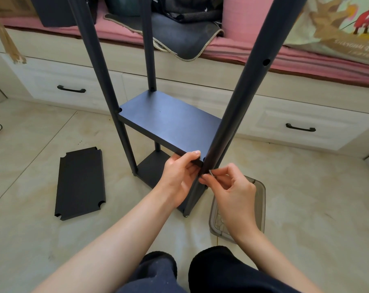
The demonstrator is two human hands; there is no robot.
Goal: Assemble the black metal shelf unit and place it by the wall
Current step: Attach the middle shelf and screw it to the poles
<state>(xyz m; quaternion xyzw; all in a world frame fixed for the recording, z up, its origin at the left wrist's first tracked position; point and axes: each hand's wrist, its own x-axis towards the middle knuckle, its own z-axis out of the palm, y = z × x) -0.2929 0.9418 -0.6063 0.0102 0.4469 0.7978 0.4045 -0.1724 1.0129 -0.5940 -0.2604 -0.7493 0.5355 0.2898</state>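
The shelf unit (171,132) stands on the tile floor (295,197) right in front of the bed drawers (71,85), half built — a bottom board, one middle board (168,121) and four tall posts. The left hand (179,172) grips the near corner of that middle board, thumb on top and fingers curled under, steadying it against the near right post (238,98). The right hand (230,185) pinches a small metal tool (211,173), probably a hex key, right at the joint where board meets post; the tip itself is too small to make out.

A spare board (80,185) lies flat on the floor to the left, well apart from the frame. A clear plastic tray (260,199) sits on the floor just beside the post's foot, partly under the right wrist.

Handling-wise, I'd guess the whole thing is stiff but wobbly until every corner is tight — thin posts, not much bracing yet. The boards look rigid with a matte finish, so not slippery, but the corner notches and edges could bite. Probably not too heavy for one person. For moving it to the wall, I'd hold two posts just above the middle board rather than high up, where they'd flex.
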